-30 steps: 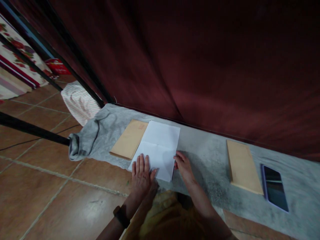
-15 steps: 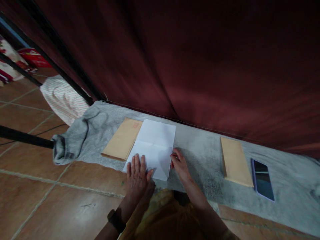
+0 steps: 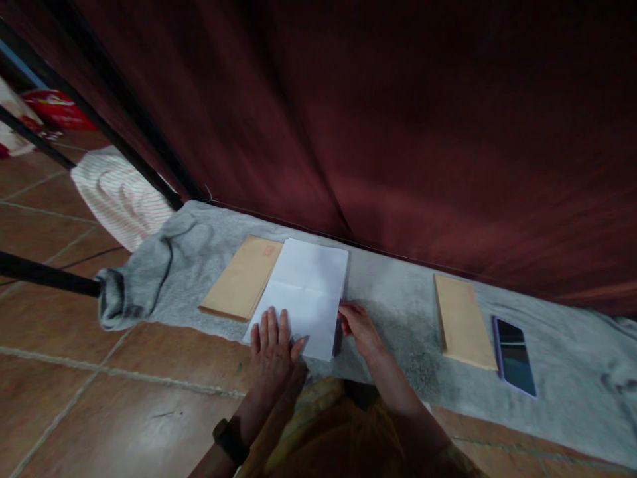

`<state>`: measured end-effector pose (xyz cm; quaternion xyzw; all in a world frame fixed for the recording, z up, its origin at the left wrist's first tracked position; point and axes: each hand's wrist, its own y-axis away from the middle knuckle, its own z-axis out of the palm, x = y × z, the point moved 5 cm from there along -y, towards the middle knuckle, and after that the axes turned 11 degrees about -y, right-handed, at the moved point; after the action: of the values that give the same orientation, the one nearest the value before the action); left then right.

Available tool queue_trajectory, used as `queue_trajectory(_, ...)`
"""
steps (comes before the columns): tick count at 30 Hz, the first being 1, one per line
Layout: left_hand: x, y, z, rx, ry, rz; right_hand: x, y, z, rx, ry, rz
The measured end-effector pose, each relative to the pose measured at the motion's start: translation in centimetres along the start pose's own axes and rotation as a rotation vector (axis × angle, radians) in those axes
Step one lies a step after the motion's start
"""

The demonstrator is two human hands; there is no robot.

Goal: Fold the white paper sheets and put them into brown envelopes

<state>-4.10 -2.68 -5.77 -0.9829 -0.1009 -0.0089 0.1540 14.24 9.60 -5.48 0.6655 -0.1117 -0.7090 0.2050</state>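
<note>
Several white paper sheets (image 3: 311, 271) lie in a stack on a grey cloth in front of me, with a crease running across the top one. My left hand (image 3: 271, 348) rests flat on the near left part of the paper, fingers spread. At the right edge of the stack, my right hand (image 3: 357, 325) has its thumb and fingers pinched together on the paper's edge; the fingertips are partly hidden. A brown envelope (image 3: 241, 279) with a small red printed mark lies against the left side of the sheets, under their edge or just beside it.
Further right are another brown envelope (image 3: 462, 322) and a phone (image 3: 515, 355). The grey cloth (image 3: 393, 292) covers a long narrow surface. A dark red curtain (image 3: 398, 133) hangs behind it. Black poles (image 3: 50, 273) and a striped cloth (image 3: 122, 192) stand at left, above floor tiles.
My right hand has turned slightly, its fingers pressing in at the paper's right edge, which looks a little raised. My left hand has stayed flat. The view has shifted slightly.
</note>
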Motion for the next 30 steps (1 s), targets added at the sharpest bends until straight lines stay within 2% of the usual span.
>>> queue_trajectory(10, -0.5, 0.0, -0.3, -0.011, 0.028, 0.007, 0.4, -1.0, 1.8, 0.067, 0.143, -0.157)
queue_trajectory(14, -1.1, 0.1, -0.8, -0.020, 0.076, -0.012, 0.1, -0.2, 0.6, 0.067, 0.043, -0.177)
queue_trajectory(17, -1.3, 0.0, -1.6, -0.025, 0.191, -0.048, -0.2, 1.2, -2.2, 0.061, -0.121, -0.170)
queue_trajectory(21, -0.2, -0.4, -2.6, -0.035, 0.395, -0.067, 0.3, 3.5, -7.8, 0.147, -0.219, -0.155)
queue_trajectory(26, 3.4, -0.5, -2.9, -0.118, 0.540, -0.006, 1.3, 6.2, -14.2, 0.244, -0.142, -0.150)
queue_trajectory(30, 6.9, 0.0, -2.7, -0.254, 0.595, 0.057, 2.1, 7.2, -17.3, 0.312, -0.097, -0.181)
